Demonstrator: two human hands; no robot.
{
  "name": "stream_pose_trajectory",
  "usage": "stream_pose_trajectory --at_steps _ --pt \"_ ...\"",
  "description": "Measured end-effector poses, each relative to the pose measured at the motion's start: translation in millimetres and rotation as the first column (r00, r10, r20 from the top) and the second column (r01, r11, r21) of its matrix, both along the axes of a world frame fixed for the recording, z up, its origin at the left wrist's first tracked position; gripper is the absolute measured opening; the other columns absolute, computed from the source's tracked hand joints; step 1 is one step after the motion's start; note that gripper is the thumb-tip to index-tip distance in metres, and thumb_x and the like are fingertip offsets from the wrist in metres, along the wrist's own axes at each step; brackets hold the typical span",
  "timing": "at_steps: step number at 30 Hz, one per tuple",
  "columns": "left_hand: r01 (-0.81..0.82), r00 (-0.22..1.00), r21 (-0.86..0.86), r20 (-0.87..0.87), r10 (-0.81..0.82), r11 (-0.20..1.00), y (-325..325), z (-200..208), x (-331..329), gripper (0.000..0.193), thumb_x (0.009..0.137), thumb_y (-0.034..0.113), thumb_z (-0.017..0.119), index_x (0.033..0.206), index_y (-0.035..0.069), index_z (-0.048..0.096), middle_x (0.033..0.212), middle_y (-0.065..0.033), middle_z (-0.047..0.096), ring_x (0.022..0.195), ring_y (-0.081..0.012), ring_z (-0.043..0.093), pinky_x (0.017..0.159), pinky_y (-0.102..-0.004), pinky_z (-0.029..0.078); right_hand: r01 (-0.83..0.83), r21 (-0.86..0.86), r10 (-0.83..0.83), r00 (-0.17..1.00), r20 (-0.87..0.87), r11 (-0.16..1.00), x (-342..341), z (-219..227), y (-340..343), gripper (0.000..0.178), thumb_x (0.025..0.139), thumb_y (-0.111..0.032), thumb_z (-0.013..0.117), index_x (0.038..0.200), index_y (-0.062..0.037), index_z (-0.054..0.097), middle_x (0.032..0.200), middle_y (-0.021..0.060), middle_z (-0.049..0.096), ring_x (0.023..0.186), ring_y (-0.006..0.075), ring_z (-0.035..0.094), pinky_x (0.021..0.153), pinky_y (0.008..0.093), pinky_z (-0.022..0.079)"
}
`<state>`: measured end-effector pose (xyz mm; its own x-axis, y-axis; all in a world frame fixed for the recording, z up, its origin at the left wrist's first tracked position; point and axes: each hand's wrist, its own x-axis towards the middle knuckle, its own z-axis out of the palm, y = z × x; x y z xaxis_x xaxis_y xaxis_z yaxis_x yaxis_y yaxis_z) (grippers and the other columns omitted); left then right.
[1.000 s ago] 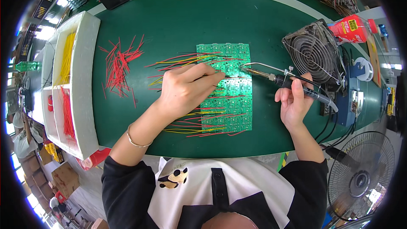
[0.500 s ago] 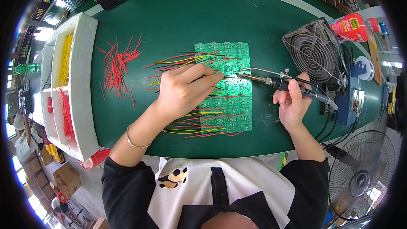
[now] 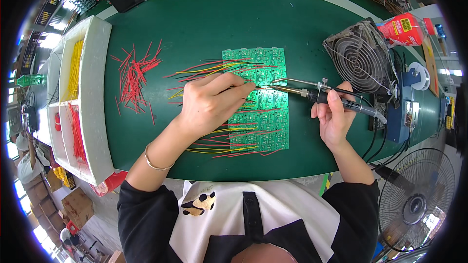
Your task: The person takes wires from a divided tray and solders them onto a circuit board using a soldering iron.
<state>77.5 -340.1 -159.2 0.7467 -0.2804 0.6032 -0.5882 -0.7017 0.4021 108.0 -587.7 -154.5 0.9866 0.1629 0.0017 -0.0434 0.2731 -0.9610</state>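
Observation:
On the green work surface lies a panel of green circuit boards (image 3: 265,131), with red, yellow and black wires (image 3: 214,150) reaching over it from its left side. My left hand (image 3: 212,101) is above the panel's left part, thumb and fingers pinched on a thin wire (image 3: 259,88) whose end shows past the fingertips. In my right hand (image 3: 337,119) is a soldering iron (image 3: 321,97), gripped like a pen. A thin metal tube (image 3: 297,82) runs along the iron to its tip. That tip is at the board, close to the wire end in my left fingers.
A pile of loose red wires (image 3: 136,78) lies to the left, beside a white foam box (image 3: 95,102) holding yellow and red wires. A square fan (image 3: 358,61), a red-labelled bottle (image 3: 402,30) and a solder spool (image 3: 419,76) are at the right. A floor fan (image 3: 414,202) stands below.
The iron and my right hand have shifted slightly left, with the tip still at the board. My left hand keeps its pinch, its fingertips a touch further left.

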Motion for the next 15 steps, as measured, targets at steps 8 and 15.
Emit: stream_pose_trajectory --at_steps 8,15 --pt "0.001 1.0 0.002 0.003 -0.001 1.0 0.0 -0.3 -0.2 0.026 0.056 -0.001 0.067 0.08 0.006 0.067 0.072 0.0 0.057 0.054 -0.0112 0.054 0.045 -0.0236 0.044 0.025 -0.046 -0.019 0.994 0.109 0.999 -2.9 -3.2 -0.1 0.023 0.085 -0.014 0.055 0.076 -0.0067 0.035 0.055 0.002 0.043 0.04 0.0055 0.039 0.041 0.0239 0.043" --pt "-0.002 1.0 0.014 0.011 0.001 1.0 0.2 -0.2 -0.2 0.027 0.055 -0.001 0.067 0.081 0.007 0.068 0.071 0.0002 0.057 0.053 -0.0111 0.054 0.045 -0.0238 0.043 0.064 0.017 -0.065 0.992 0.106 0.998 -2.9 -1.0 1.1 0.021 0.085 -0.013 0.054 0.077 -0.0061 0.036 0.055 0.0029 0.044 0.043 0.006 0.041 0.043 0.0239 0.044"
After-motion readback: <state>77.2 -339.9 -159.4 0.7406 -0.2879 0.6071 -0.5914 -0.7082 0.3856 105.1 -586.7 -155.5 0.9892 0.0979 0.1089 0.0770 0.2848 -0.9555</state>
